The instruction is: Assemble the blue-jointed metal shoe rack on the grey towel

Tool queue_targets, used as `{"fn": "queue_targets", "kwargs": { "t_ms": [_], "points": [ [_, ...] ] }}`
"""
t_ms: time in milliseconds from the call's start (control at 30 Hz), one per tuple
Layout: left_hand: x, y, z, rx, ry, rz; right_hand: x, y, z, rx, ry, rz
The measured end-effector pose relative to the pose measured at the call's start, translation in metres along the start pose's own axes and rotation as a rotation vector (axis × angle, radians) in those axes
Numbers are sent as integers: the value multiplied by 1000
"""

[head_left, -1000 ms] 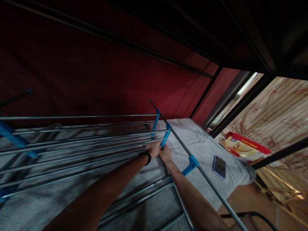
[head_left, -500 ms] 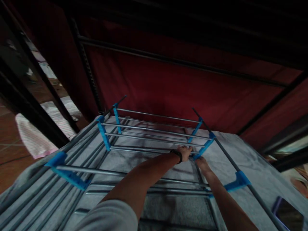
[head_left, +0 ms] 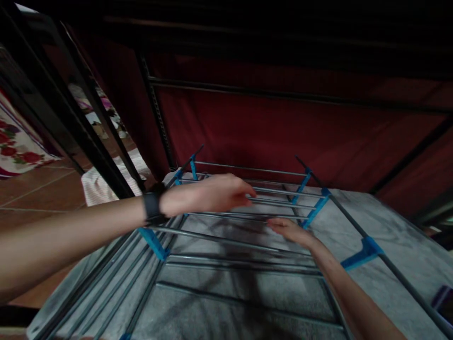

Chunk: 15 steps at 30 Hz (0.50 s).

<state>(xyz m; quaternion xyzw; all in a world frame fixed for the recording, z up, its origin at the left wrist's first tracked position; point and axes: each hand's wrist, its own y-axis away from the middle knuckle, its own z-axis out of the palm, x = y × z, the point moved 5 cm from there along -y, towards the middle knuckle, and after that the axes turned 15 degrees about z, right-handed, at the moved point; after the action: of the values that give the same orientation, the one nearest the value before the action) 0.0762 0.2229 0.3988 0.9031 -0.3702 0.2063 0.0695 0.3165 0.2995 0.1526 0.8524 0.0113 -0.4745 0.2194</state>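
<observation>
A rack of grey metal tubes (head_left: 226, 241) with blue plastic brackets (head_left: 316, 211) lies on a grey cloth-covered surface (head_left: 357, 222). My left hand (head_left: 219, 192), a dark watch on its wrist, hovers over the rack's middle; it is blurred, with the fingers loosely stretched and nothing seen in them. Near the far right bracket is my right hand (head_left: 288, 230), fingers reaching left beside a crosswise tube, apparently flat and holding nothing. A lower crosswise tube (head_left: 247, 303) shows nearer to me, its left end apart from the side frame.
Several long tubes (head_left: 106, 283) run along the left edge. Behind stands a dark metal frame (head_left: 155, 108) with red cloth (head_left: 262, 127). A phone-like dark object (head_left: 444, 304) lies at the right. Striped cloth (head_left: 95, 186) is on the tiled floor at left.
My left hand has left the far right bracket and swung left, above the rack. My right hand has shifted slightly left, its fingers now in sight. The view has turned left.
</observation>
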Motion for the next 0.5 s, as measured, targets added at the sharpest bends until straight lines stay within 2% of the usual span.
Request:
{"fn": "queue_targets", "kwargs": {
  "t_ms": [67,133,167,233,267,333,400,433,500],
  "points": [
    [-9,49,-44,245,-95,-109,-24,-8,19,-1,53,-59],
    [-28,99,-78,535,-216,-168,-43,-19,36,18,125,-122],
    [-43,123,-88,678,-254,-196,-50,-26,45,34,161,-155],
    [-88,161,-91,846,-208,-288,-64,-40,63,70,235,-224],
    [-115,175,-86,908,-145,-333,-70,-48,74,85,279,-258],
    [-176,193,-59,935,76,-495,-80,-64,97,110,378,-310],
    [-228,197,-20,874,276,-657,-87,-79,122,113,496,-333],
    [-246,192,2,807,373,-658,-90,-86,134,107,549,-336],
    [-269,177,39,694,469,-622,-94,-98,157,90,627,-332]
  ]
}}
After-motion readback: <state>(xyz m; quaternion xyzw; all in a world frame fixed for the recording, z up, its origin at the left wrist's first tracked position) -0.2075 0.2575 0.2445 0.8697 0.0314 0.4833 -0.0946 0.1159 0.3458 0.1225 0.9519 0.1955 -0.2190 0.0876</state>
